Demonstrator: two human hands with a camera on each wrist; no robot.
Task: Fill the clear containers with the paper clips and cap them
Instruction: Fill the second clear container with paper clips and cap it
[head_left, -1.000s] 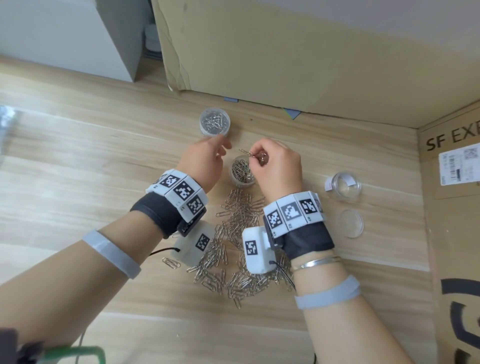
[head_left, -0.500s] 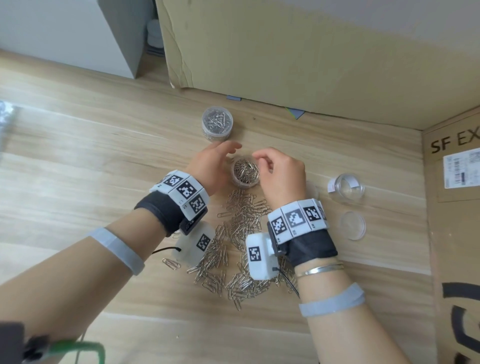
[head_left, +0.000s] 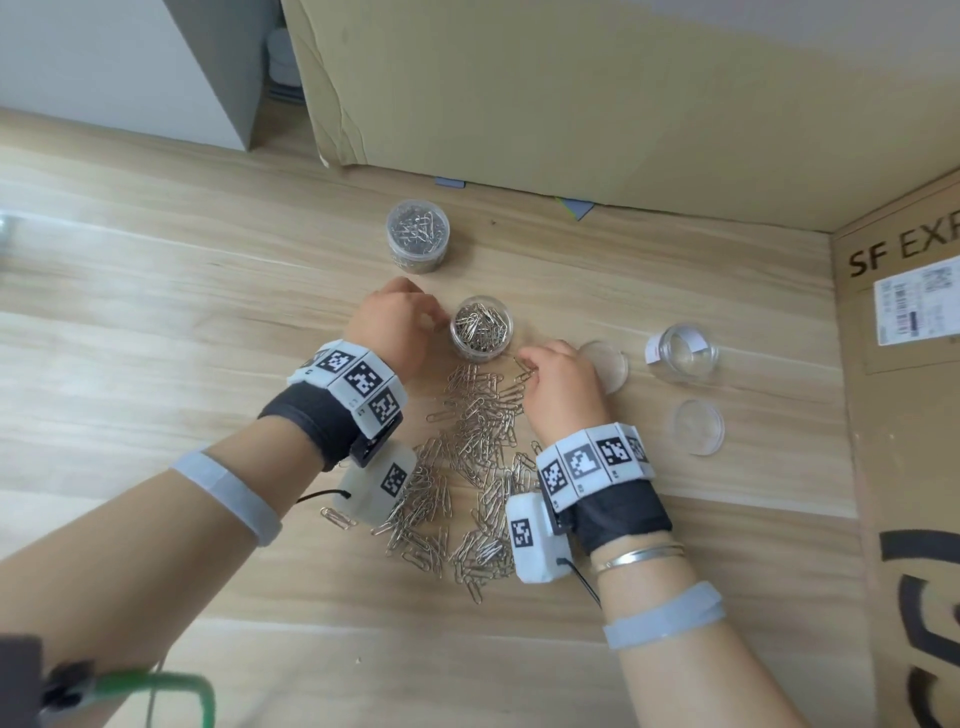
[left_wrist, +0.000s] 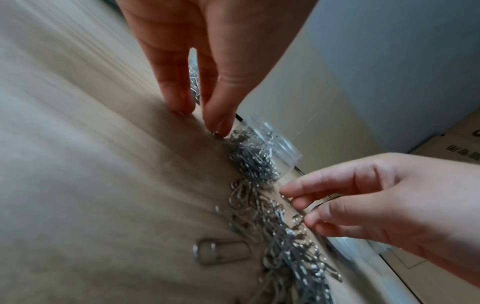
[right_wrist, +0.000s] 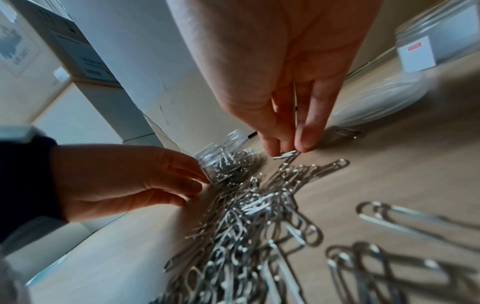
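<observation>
- Since a moment ago, my right hand (head_left: 558, 384) has dropped from over the open container (head_left: 481, 334) to the far edge of the paper clip pile (head_left: 467, 467), and my left hand (head_left: 387, 327) sits lower beside the container.
- That open container stands upright on the desk (head_left: 182, 322), well filled with clips, just beyond the pile and between my two hands.
- My right fingers (right_wrist: 307, 131) point down and pinch one paper clip (right_wrist: 285, 155) at the top of the heap, thumb against fingertip.
- My left fingers (right_wrist: 182, 174) are loosely extended and touch the container's left wall near its base; I cannot tell whether they truly grip it.
- A capped container (head_left: 417, 235) full of clips stands farther back, apart from the open one.
- To my right an empty container (head_left: 680, 352) with a white label stands upright, uncapped.
- One clear lid (head_left: 605, 364) lies flat just beside my right hand; a second lid (head_left: 697, 426) lies nearer me, by itself.
- A stray clip (head_left: 337, 518) lies left of the pile, near my left wrist.
- Cardboard boxes (head_left: 571, 93) wall the desk at the back and right.
</observation>
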